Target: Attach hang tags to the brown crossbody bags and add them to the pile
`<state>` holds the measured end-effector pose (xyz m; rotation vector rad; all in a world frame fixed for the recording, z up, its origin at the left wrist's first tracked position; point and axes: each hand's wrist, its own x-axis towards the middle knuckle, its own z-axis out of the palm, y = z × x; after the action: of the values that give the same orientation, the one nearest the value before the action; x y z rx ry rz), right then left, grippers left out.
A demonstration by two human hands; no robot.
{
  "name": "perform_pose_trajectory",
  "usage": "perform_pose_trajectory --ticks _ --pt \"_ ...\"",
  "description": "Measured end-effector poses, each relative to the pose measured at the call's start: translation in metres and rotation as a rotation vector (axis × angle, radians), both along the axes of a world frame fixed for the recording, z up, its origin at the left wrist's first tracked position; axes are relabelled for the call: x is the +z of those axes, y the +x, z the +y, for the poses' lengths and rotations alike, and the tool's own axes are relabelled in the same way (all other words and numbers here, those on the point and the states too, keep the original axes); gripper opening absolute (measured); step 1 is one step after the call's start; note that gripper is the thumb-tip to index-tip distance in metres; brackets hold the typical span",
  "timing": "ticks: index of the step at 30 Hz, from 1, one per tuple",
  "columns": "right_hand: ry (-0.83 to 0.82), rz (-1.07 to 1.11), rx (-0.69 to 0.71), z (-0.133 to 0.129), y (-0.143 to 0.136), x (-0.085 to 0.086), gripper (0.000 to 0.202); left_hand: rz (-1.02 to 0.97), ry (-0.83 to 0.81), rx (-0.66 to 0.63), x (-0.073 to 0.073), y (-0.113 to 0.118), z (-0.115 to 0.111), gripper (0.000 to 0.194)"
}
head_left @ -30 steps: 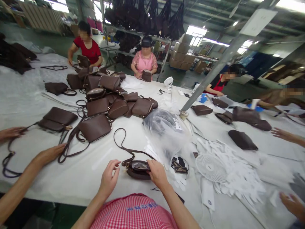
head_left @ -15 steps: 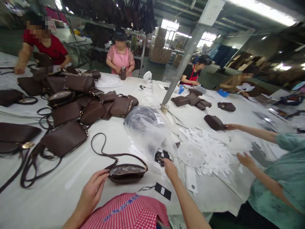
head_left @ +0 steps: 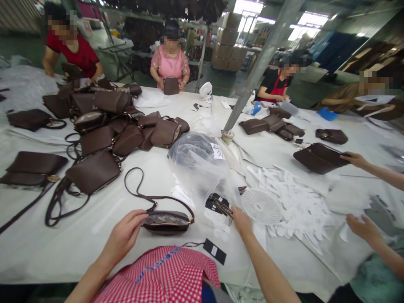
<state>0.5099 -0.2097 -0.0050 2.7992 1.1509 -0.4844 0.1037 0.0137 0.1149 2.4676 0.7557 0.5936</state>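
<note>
My left hand (head_left: 126, 231) pinches the left end of a small dark brown handbag (head_left: 166, 227), which sits in front of me with its top open. Clear plastic shows inside the handbag, and its thin strap loops on the table behind. Between the closed fingers of my right hand (head_left: 242, 221) is a black hang tag (head_left: 222, 207) with gold lettering. More black tags (head_left: 212, 202) lie beneath it, at the mouth of a clear plastic bag (head_left: 202, 168). A separate black tag with a white label (head_left: 214, 251) and a cord lies near my apron.
Brown handbags (head_left: 94, 168) are heaped at left. A round white basket (head_left: 261, 206) and a pile of white strips (head_left: 293, 206) lie at right, behind them a metal post (head_left: 243, 101). A co-worker's hand (head_left: 356, 160) at right holds a brown bag (head_left: 320, 158). Several people work across the table.
My right hand has moved right with the black tag, showing its gold lettering. My left hand stays on the handbag. The co-worker at right has raised and turned the brown bag.
</note>
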Motion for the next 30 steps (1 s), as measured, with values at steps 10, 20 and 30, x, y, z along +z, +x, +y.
perform_pose_trajectory --ticks 10,20,30 --pt "0.789 0.997 -0.301 0.024 -0.053 0.107 0.040 -0.109 -0.474 -0.284 0.062 0.076 -0.019 0.033" --pt "1.071 1.172 -0.449 0.044 -0.139 0.172 0.041 -0.124 -1.197 -0.325 0.042 0.086 -0.054 0.024" --pt "0.269 0.749 -0.071 0.018 -0.178 0.139 0.037 0.100 -0.432 -0.300 0.025 0.010 -0.054 0.019"
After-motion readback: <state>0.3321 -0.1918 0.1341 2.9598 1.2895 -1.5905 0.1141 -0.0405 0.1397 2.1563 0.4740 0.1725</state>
